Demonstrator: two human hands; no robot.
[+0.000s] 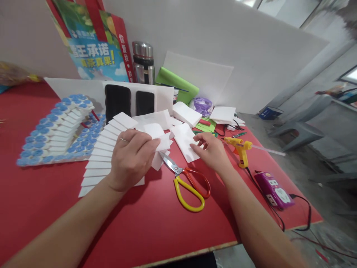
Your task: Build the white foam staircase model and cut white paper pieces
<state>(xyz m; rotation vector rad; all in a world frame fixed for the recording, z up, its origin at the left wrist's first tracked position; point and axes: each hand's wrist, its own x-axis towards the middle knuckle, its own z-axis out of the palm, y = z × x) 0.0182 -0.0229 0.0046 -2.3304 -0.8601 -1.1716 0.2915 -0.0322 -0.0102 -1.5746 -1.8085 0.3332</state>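
Note:
My left hand (132,158), a ring on one finger, is closed in a pinch on a small piece of white paper (164,142). Beside and partly beneath it, white paper strips (97,162) lie fanned out in overlapping steps. My right hand (210,150) has its thumb and fingers apart, curved at the right edge of a white folded sheet (183,141); whether the fingertips touch it I cannot tell. Between my hands lie scissors (177,170) with one red and one yellow handle, blades partly apart, their tips close to small white paper pieces.
On the red table (156,230) a blue-and-white stepped craft piece (41,139) stands at left. Behind are two phones (118,102), a steel flask (143,61) and a printed bag (97,48). A yellow glue gun (238,149) and a corded purple box (275,190) lie right.

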